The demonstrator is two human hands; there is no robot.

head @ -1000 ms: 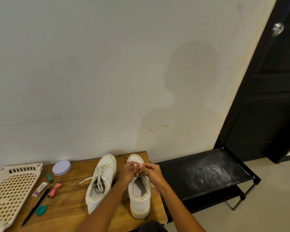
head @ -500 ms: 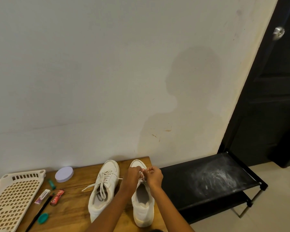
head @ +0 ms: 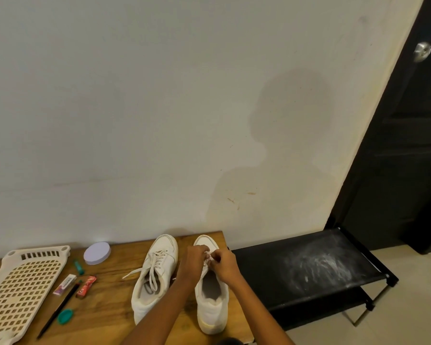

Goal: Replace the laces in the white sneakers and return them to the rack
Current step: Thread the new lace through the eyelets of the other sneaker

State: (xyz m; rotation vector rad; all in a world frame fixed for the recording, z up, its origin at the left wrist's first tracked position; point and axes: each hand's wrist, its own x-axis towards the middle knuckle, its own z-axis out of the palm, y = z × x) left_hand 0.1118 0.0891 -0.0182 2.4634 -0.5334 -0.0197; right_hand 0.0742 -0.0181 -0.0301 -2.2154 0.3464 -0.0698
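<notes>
Left hand (head: 193, 260) and right hand (head: 226, 266) cover the eyelets and tongue of the right sneaker (head: 210, 290); lace (head: 210, 255) barely shows between the fingers, grip unclear. Both forearms run off the bottom edge. Cream basket (head: 18, 287), left of that sneaker, is cut by the left and bottom edges. Print on the white packet (head: 64, 284) and red packet (head: 86, 286) too small to read. Rack (head: 306, 275) lower shelf mostly hidden under the top one.

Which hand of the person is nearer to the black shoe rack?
The right hand. It works at the lace of the right white sneaker, on the side facing the black shoe rack; the left hand is beyond it, farther from the rack.
</notes>
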